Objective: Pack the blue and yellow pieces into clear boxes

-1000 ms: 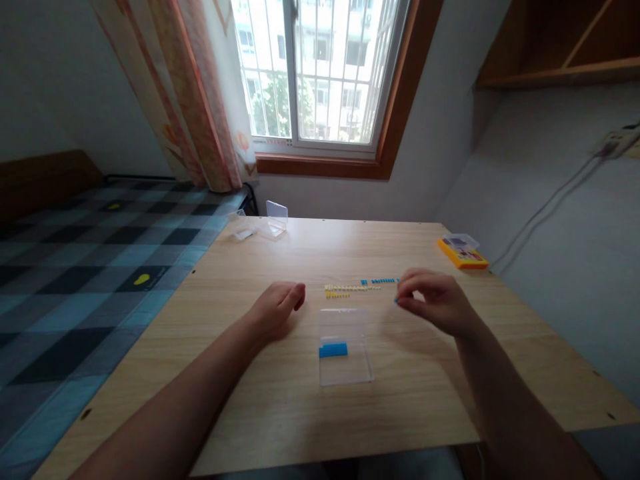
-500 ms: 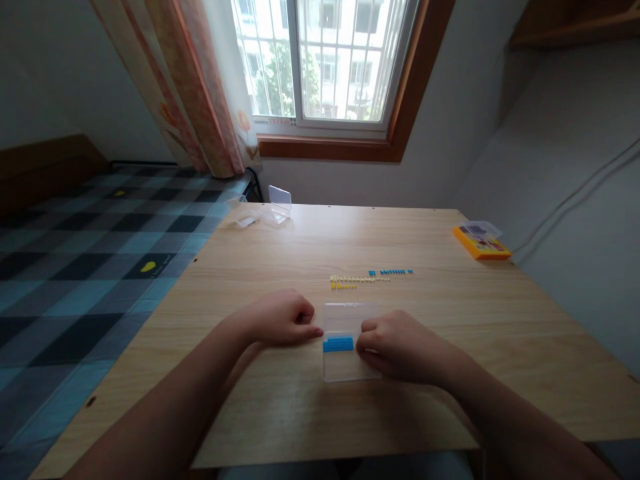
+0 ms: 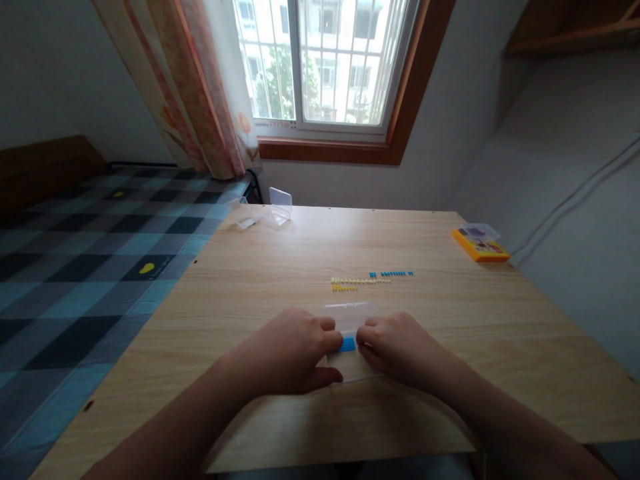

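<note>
A small clear plastic box (image 3: pixel 350 313) lies open near the front of the wooden table (image 3: pixel 280 267). Inside it sits a row of blue pieces (image 3: pixel 349 344). My left hand (image 3: pixel 295 350) and my right hand (image 3: pixel 400 347) meet over the box, fingers curled, both pinching at the blue pieces from either side. Beyond the box lie a row of small yellow pieces (image 3: pixel 353 283) and a row of small blue pieces (image 3: pixel 393 273).
Another clear box with its lid up (image 3: pixel 273 210) stands at the far left of the table. A yellow-orange case (image 3: pixel 480 241) lies at the far right edge. A bed with a checked cover (image 3: pixel 95 260) is on the left, a window (image 3: pixel 320 63) ahead.
My right hand came back from the far blue row to the box. My left hand then slid right onto the box, and both hands now pinch the blue pieces.
</note>
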The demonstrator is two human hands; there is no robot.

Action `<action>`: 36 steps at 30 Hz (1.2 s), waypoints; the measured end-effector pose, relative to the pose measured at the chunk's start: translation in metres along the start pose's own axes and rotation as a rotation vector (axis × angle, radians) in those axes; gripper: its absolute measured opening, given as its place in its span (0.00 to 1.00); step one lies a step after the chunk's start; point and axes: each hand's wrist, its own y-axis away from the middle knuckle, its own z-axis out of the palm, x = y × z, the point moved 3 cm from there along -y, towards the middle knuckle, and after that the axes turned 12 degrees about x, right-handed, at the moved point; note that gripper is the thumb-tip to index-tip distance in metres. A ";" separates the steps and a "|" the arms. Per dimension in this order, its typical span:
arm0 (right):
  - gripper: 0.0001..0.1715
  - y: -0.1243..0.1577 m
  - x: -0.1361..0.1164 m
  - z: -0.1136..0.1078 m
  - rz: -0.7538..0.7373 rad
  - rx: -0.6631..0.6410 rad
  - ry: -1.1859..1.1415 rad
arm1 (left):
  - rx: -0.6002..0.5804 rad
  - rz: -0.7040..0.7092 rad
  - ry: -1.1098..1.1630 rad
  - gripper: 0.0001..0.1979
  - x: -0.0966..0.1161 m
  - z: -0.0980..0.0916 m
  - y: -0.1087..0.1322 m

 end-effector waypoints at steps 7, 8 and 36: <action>0.11 0.001 0.004 0.000 0.007 -0.002 0.004 | -0.024 0.008 -0.011 0.25 0.005 0.016 -0.005; 0.11 0.001 0.004 -0.001 0.010 -0.006 -0.006 | -0.022 0.004 -0.008 0.27 0.004 0.017 -0.005; 0.12 0.004 0.005 -0.010 0.042 -0.047 -0.096 | -0.023 -0.061 0.039 0.29 -0.006 0.030 -0.007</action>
